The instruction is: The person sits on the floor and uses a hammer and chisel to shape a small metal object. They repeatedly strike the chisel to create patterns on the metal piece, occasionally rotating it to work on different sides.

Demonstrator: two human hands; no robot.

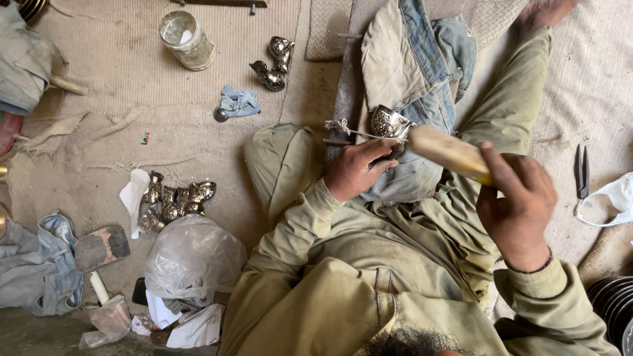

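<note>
My left hand (pixel 356 168) steadies a small shiny metal cup (pixel 390 122) on the denim cloth (pixel 422 79) over my lap, while my right hand (pixel 517 207) grips a pale wooden handle (pixel 448 153) touching it.

Soft, even daylight with faint shadows. Glints flare on the metal cup (pixel 390 122) at centre. The right hand (pixel 517 209) blurs slightly; wide-angle bending shows toward the frame's edges.

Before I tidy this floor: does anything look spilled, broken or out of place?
Nothing looks spilled or broken. Shiny metal pieces lie in a loose heap beside a plastic bag, two more near a jar, and scissors lie alone on the mat.
</note>
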